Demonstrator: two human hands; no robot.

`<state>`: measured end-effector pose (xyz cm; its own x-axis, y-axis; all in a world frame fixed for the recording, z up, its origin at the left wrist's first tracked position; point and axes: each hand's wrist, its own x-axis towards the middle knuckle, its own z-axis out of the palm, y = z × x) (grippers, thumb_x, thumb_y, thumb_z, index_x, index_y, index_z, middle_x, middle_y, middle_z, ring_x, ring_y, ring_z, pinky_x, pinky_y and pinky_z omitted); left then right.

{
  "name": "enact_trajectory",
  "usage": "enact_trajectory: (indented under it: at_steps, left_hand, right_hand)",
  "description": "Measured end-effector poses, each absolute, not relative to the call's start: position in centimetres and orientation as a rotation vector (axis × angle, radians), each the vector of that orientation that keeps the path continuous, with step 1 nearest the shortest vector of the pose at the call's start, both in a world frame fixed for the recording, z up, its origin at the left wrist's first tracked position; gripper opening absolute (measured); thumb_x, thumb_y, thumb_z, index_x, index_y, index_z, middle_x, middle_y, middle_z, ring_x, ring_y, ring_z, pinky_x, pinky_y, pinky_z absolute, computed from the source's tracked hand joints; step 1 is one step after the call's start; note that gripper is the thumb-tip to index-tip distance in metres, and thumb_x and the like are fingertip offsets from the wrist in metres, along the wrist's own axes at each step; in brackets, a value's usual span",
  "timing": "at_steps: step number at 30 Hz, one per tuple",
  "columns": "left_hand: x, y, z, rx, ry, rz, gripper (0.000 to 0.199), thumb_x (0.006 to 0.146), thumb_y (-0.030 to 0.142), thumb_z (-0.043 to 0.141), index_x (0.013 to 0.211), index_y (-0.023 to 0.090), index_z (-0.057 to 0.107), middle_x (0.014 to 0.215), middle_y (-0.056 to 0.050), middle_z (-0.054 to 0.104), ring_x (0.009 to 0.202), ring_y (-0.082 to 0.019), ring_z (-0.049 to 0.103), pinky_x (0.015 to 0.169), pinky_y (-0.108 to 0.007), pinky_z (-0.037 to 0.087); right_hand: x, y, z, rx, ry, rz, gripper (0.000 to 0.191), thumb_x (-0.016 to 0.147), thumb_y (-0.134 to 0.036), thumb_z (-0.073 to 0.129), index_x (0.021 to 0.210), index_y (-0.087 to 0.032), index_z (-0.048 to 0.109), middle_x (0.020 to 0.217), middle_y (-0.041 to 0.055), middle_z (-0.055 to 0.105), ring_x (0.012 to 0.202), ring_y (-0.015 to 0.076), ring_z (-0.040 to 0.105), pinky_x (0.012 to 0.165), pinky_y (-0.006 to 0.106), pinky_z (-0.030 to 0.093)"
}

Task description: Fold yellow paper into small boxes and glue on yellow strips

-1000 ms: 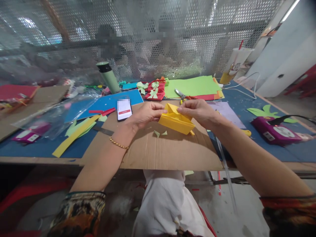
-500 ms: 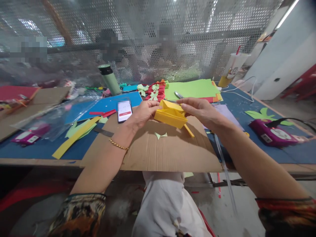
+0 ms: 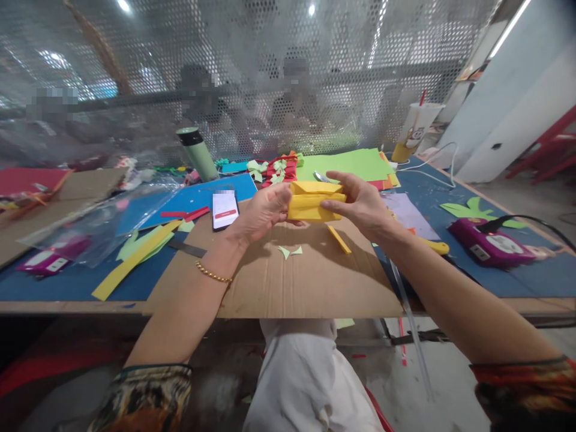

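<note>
A folded yellow paper box [image 3: 310, 207] is held up above the cardboard sheet [image 3: 279, 288]. My left hand [image 3: 269, 210] is closed on its left end, thumb in front. At the other end my right hand [image 3: 357, 201] grips it, the thumb pressed against the front face and the index finger reaching over the top. Beneath lie a narrow yellow paper strip [image 3: 338, 240] and small pale green paper scraps [image 3: 290, 252] on the cardboard.
A phone [image 3: 225, 210] lies behind my left wrist, near a green flask [image 3: 198, 153]. Green sheets [image 3: 344, 165] and red paper pieces with pale green bows [image 3: 281, 171] lie at the back. A purple power socket [image 3: 495, 240] and a drink cup [image 3: 414, 132] stand right.
The yellow paper box has turned from a slant with its hollow showing to nearly level, front face toward me. My right thumb has come down onto its front.
</note>
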<state>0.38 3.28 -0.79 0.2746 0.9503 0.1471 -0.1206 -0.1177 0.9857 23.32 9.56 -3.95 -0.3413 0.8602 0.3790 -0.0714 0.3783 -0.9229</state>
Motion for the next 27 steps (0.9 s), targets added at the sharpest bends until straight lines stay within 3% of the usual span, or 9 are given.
enact_trajectory:
  at_steps: [2, 5, 9, 15, 22, 27]
  left_hand:
    - [0.7, 3.2, -1.1, 1.36, 0.878, 1.174, 0.07, 0.066, 0.051, 0.103, 0.12, 0.017, 0.075, 0.13, -0.014, 0.08, 0.104, -0.026, 0.081, 0.074, -0.029, 0.068]
    - [1.0, 3.3, -1.7, 1.312, 0.972, 1.215, 0.047, 0.075, 0.034, 0.095, 0.114, 0.016, 0.077, 0.122, -0.011, 0.082, 0.093, -0.02, 0.08, 0.073, -0.028, 0.067]
    - [1.0, 3.6, -1.9, 1.311, 0.98, 1.273, 0.028, 0.078, 0.022, 0.085, 0.105, 0.015, 0.079, 0.107, -0.006, 0.083, 0.092, -0.016, 0.078, 0.089, -0.029, 0.064]
    - [1.1, 3.5, -1.6, 1.39, 1.035, 1.348, 0.028, 0.081, 0.019, 0.082, 0.107, 0.014, 0.079, 0.111, -0.007, 0.084, 0.097, -0.017, 0.077, 0.093, -0.031, 0.062]
    - [1.5, 3.6, -1.9, 1.33, 1.0, 1.387, 0.038, 0.078, 0.021, 0.087, 0.114, 0.015, 0.077, 0.113, -0.008, 0.083, 0.099, -0.018, 0.076, 0.092, -0.031, 0.062]
    - [1.2, 4.1, -2.4, 1.172, 0.981, 1.305, 0.031, 0.076, 0.023, 0.091, 0.102, 0.015, 0.076, 0.106, -0.008, 0.081, 0.092, -0.017, 0.076, 0.091, -0.035, 0.063]
  right_hand:
    - [23.2, 9.4, -4.0, -0.722, -1.6, 1.137, 0.08, 0.066, -0.043, 0.098, 0.138, -0.023, 0.069, 0.134, 0.012, 0.077, 0.124, 0.0335, 0.075, 0.109, 0.053, 0.064]
    - [22.9, 8.9, -4.0, -0.73, -1.586, 1.134, 0.074, 0.067, -0.04, 0.096, 0.134, -0.024, 0.071, 0.121, 0.0094, 0.08, 0.116, 0.0321, 0.077, 0.106, 0.052, 0.065]
    - [22.7, 8.5, -3.9, -0.754, -1.568, 1.184, 0.078, 0.06, -0.04, 0.1, 0.13, -0.023, 0.07, 0.116, 0.0084, 0.081, 0.112, 0.031, 0.078, 0.102, 0.05, 0.066]
    - [22.7, 8.5, -3.8, -0.767, -1.489, 1.288, 0.078, 0.062, -0.045, 0.1, 0.128, -0.021, 0.069, 0.117, 0.0098, 0.081, 0.109, 0.0287, 0.078, 0.104, 0.048, 0.064]
    - [22.7, 8.9, -4.1, -0.777, -1.499, 1.237, 0.071, 0.062, -0.038, 0.097, 0.125, -0.02, 0.07, 0.115, 0.0103, 0.083, 0.108, 0.029, 0.079, 0.103, 0.05, 0.065]
    - [22.5, 9.1, -4.6, -0.791, -1.513, 1.202, 0.069, 0.064, -0.039, 0.096, 0.126, -0.021, 0.071, 0.113, 0.0094, 0.083, 0.107, 0.03, 0.08, 0.101, 0.051, 0.066]
